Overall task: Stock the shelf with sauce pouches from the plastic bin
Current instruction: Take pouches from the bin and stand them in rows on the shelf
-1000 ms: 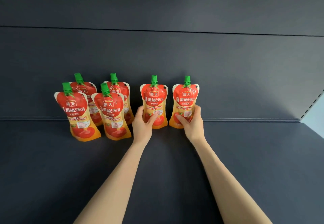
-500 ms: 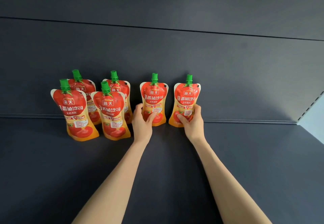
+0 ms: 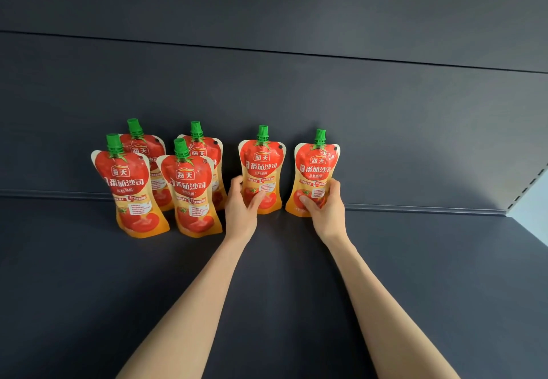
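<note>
Scene: A person is reaching both bare arms across a dark shelf (image 3: 415, 275) toward a row of red-and-orange tomato sauce pouches with green caps.
Left hand: The left hand (image 3: 241, 209) is gripping the fifth pouch (image 3: 262, 168) low on its body, its fingers (image 3: 237, 181) wrapping the pouch's left edge and the thumb pressing across the printed tomato on the front.
Right hand: The right hand (image 3: 324, 211) is gripping the sixth pouch (image 3: 317, 168) at its lower part, thumb lying on the front and the fingers curling around the right edge.
Held pouches: Both are standing upright side by side at the rear of the shelf, a narrow gap showing between them, their backs near the back panel (image 3: 385, 126); whether they are touching it cannot be told.
Stocked pouches: Four more are standing to the left in two staggered pairs, the front left pouch (image 3: 130, 189) and front middle pouch (image 3: 192, 191) partly covering the rear left pouch (image 3: 145, 150) and rear middle pouch (image 3: 204, 150) behind them.
Spacing: The front middle pouch is sitting just beside the left hand.
Shelf: The surface in front of the pouches is lying bare, and a perforated upright (image 3: 530, 189) is showing at the far right edge.
</note>
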